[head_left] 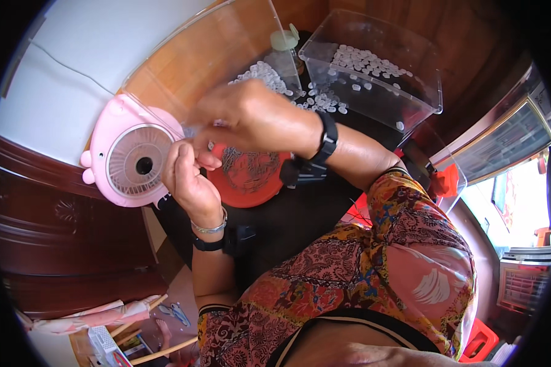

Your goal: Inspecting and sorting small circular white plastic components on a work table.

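Observation:
My left hand point(191, 183) is raised beside a red round tray point(232, 194), its fingertips pinched on something tiny that I cannot make out. My right hand point(242, 113) is close above it, fingers curled together and partly smeared by motion. A small clear glint shows near its fingertips, too blurred to name. Many thin grey metal pieces point(251, 168) lie in the red tray below the hands. Beyond my right hand are heaps of small clear plastic pieces point(264, 74), with more of the loose pieces point(324, 103) spread on the dark table point(288, 223).
A pink animal-shaped fan point(117, 177) stands left of my hands. A clear plastic bin point(404, 101) holding more clear pieces is at the back right, and another clear panel or bin point(226, 37) rises behind. A pale green-lidded jar point(283, 41) stands between them.

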A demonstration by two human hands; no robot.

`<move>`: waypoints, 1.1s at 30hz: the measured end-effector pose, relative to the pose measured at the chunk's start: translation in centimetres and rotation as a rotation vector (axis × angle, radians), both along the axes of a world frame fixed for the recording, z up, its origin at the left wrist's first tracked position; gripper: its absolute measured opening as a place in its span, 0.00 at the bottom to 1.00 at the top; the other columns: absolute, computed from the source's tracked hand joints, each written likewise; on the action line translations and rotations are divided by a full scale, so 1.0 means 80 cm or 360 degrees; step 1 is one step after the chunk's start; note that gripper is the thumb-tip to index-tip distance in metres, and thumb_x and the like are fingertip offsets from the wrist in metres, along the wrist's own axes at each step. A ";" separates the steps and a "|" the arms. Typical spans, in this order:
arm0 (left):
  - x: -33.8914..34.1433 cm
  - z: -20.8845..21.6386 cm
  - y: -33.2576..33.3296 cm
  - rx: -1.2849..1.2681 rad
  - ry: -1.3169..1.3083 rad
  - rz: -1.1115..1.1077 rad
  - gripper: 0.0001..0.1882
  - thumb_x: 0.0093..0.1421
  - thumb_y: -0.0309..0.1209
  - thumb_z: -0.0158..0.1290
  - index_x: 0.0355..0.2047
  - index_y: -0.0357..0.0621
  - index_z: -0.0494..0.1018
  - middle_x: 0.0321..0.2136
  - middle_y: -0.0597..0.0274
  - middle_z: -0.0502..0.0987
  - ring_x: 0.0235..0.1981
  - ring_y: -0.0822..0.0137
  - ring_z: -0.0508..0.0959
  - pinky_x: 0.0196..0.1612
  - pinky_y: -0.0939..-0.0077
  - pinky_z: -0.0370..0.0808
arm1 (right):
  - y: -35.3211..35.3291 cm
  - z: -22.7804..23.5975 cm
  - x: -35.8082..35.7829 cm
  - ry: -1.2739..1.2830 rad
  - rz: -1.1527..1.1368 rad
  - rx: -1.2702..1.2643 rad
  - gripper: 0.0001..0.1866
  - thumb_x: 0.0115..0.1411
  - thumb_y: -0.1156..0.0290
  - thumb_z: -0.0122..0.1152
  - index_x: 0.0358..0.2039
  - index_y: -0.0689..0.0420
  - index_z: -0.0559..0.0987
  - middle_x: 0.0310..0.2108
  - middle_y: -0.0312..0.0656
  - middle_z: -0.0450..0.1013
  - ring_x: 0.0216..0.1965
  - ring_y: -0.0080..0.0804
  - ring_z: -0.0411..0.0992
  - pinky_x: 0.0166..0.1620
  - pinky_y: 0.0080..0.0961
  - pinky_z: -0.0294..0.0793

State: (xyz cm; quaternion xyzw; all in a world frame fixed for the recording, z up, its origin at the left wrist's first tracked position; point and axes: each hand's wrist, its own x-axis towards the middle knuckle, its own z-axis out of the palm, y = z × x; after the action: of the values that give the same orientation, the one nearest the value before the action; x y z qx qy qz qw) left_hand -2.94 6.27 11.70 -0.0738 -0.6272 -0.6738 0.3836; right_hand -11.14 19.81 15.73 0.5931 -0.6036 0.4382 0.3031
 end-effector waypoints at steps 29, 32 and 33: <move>-0.033 -0.022 -0.042 -0.0044 -0.0429 -0.0248 0.12 0.60 0.31 0.43 0.24 0.38 0.72 0.15 0.67 0.67 0.15 0.76 0.67 0.20 0.85 0.61 | -0.022 -0.121 -0.160 -0.0207 -0.0597 0.1685 0.09 0.37 0.71 0.61 0.23 0.55 0.81 0.22 0.45 0.75 0.29 0.43 0.74 0.31 0.36 0.71; -0.053 -0.040 -0.040 -0.0120 -0.0641 -0.0217 0.11 0.57 0.30 0.47 0.21 0.39 0.73 0.13 0.68 0.68 0.13 0.78 0.66 0.17 0.86 0.61 | -0.021 -0.130 -0.167 -0.0281 -0.0530 0.1723 0.10 0.37 0.71 0.61 0.24 0.56 0.81 0.23 0.45 0.76 0.29 0.43 0.75 0.32 0.37 0.71; -0.059 -0.053 -0.043 -0.0184 -0.0706 -0.0195 0.11 0.56 0.30 0.47 0.21 0.39 0.73 0.13 0.68 0.68 0.13 0.78 0.67 0.18 0.85 0.63 | -0.026 -0.132 -0.166 -0.0273 -0.0513 0.1725 0.10 0.37 0.71 0.61 0.24 0.56 0.81 0.23 0.45 0.76 0.29 0.43 0.75 0.32 0.37 0.71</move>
State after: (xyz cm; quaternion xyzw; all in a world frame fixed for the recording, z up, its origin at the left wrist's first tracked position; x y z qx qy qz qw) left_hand -7.63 2.80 7.49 0.0163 -0.7281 -0.6585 0.1899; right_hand -24.40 17.73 5.16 0.5264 -0.8475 0.0608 -0.0315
